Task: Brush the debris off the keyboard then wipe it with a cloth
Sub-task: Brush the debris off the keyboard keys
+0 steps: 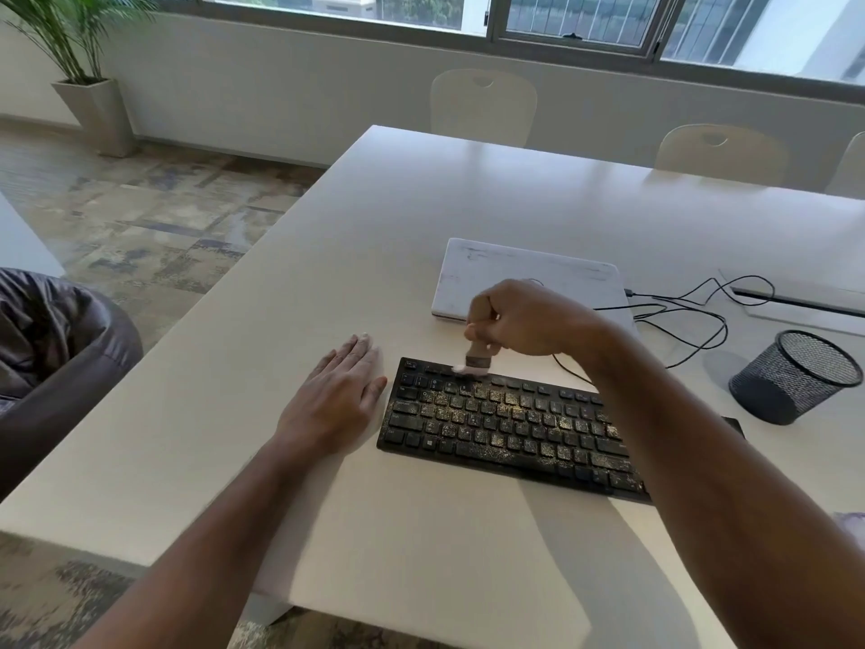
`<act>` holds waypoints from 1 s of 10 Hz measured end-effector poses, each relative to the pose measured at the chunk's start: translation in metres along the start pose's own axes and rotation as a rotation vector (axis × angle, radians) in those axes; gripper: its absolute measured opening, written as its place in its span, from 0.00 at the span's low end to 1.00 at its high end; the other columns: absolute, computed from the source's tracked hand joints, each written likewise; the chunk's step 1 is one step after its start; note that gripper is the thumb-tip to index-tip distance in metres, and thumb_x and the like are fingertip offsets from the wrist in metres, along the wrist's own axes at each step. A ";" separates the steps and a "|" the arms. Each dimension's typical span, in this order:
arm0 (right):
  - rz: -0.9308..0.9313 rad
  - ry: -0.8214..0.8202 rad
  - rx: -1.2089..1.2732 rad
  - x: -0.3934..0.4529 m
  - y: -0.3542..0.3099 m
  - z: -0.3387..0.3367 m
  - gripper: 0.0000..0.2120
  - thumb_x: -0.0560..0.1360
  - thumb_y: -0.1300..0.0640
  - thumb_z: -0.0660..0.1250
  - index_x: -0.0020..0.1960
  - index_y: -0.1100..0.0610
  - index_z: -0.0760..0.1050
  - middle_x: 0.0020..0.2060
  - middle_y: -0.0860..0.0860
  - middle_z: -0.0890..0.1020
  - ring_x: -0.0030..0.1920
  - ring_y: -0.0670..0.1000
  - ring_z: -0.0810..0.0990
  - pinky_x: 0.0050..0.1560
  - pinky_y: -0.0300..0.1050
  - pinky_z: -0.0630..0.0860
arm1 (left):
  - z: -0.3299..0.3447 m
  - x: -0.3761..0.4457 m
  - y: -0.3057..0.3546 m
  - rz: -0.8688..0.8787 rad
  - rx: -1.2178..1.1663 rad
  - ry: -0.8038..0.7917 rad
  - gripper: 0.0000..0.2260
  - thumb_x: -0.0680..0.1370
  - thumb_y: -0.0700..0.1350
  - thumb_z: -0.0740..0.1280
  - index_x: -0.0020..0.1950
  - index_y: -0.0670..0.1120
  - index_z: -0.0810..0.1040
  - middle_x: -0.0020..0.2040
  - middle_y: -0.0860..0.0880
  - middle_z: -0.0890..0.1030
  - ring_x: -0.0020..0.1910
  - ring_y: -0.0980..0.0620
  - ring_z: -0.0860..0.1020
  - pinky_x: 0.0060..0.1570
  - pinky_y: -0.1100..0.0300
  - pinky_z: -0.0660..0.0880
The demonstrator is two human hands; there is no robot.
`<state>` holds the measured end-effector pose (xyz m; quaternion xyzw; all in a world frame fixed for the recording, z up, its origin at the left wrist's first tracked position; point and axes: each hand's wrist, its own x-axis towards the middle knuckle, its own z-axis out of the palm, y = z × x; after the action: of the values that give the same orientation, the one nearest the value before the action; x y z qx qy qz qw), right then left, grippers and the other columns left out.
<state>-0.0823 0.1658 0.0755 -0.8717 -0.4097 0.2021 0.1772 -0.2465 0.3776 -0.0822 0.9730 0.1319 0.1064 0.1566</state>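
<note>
Keyboard: the flat black plastic keyboard lies on the white table in front of me, a little turned, its left end nearer to me than to the far edge. Pale yellow crumbs of debris cover most of the middle keys.

Right hand: my right hand is above the far left corner of the keyboard, fingers curled around a small brush with a metal band and pale bristles. The bristles touch the top row of keys. They are blurred.

Left hand: my left hand lies flat on the table, fingers straight and together, holding nothing. It is just beside the left end of the keyboard; the thumb is almost at the edge, I cannot tell if it touches.

Behind the keyboard: a closed white laptop with black cables.

To the right: a black wire-mesh basket, tilted.
</note>
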 end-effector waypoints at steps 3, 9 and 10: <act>-0.068 0.107 0.049 -0.002 -0.001 0.008 0.09 0.82 0.57 0.71 0.46 0.60 0.83 0.39 0.43 0.86 0.37 0.32 0.81 0.49 0.45 0.78 | -0.001 0.000 0.000 0.005 -0.002 -0.003 0.27 0.85 0.55 0.50 0.83 0.47 0.56 0.83 0.51 0.54 0.81 0.58 0.47 0.80 0.58 0.46; 0.093 0.554 0.180 0.007 -0.030 0.050 0.09 0.82 0.59 0.66 0.44 0.61 0.78 0.33 0.54 0.85 0.31 0.53 0.86 0.39 0.55 0.85 | -0.002 0.000 0.001 0.003 -0.016 0.005 0.26 0.86 0.54 0.52 0.83 0.47 0.56 0.83 0.51 0.54 0.81 0.58 0.47 0.80 0.59 0.45; 0.111 0.523 0.138 0.005 -0.032 0.059 0.11 0.82 0.60 0.66 0.42 0.62 0.79 0.34 0.57 0.85 0.32 0.54 0.86 0.37 0.52 0.85 | -0.001 0.000 0.001 0.002 -0.016 0.005 0.26 0.85 0.54 0.53 0.83 0.47 0.56 0.83 0.51 0.54 0.81 0.58 0.47 0.80 0.59 0.45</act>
<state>-0.1293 0.1975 0.0397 -0.9013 -0.2868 0.0072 0.3245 -0.2464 0.3769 -0.0805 0.9716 0.1306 0.1100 0.1640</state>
